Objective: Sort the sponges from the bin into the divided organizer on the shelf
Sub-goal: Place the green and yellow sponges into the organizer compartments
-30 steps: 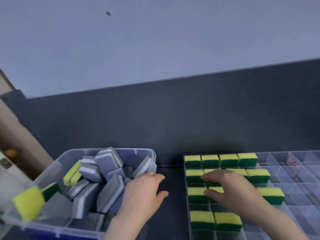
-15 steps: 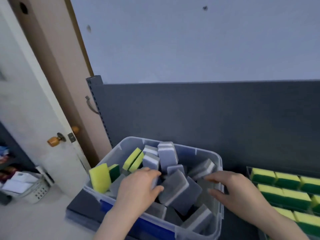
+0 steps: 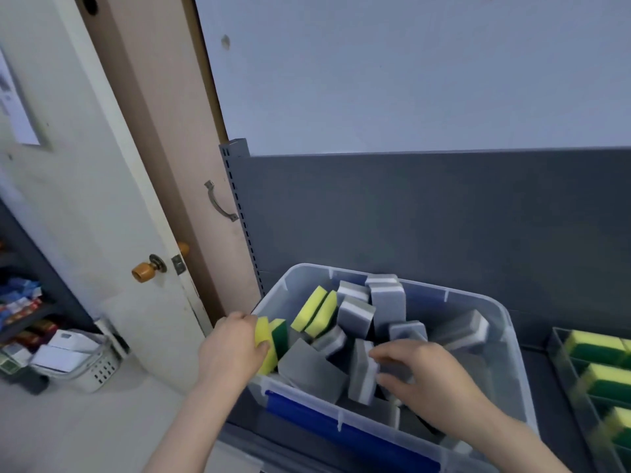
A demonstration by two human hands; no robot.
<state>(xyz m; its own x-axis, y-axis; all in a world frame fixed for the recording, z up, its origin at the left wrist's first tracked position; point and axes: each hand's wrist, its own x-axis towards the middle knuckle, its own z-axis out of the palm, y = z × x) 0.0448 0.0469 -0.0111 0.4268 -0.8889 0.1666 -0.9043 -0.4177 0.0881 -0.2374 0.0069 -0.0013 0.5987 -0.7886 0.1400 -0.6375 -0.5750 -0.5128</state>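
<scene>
**Both hands in the sponge bin**

My left hand [image 3: 232, 349] is at the left wall of the clear plastic bin [image 3: 505, 336], in the lower middle of the frame. Its fingers curl over the top of a yellow and green sponge [image 3: 273, 331] and the thumb presses on the yellow face, so I am grasping that sponge. It stands on edge just inside the bin wall.

My right hand [image 3: 426, 373] reaches into the middle of the bin. Its fingertips and thumb are bent against an upright grey sponge [image 3: 362, 373] with a white stripe. I cannot tell whether I have really gripped it or am only touching it.

More grey sponges lie jumbled around it, and another yellow and green pair [image 3: 316, 310] leans near the back left corner. A blue latch [image 3: 341, 428] runs along the bin's near side.

The organizer [image 3: 560, 356] is at the right edge of the frame, beside the bin and apart from it. Its near compartments hold yellow and green sponges [image 3: 594, 346], blurred here. Both stand in front of the dark grey back panel [image 3: 444, 216].

On the left is a white door [image 3: 85, 199] with an orange knob [image 3: 143, 271]. A sheet of paper [image 3: 13, 97] is on it, its print too blurred to read. A white basket [image 3: 92, 367] sits on the floor below, and the labels on the packets behind it cannot be read.
</scene>
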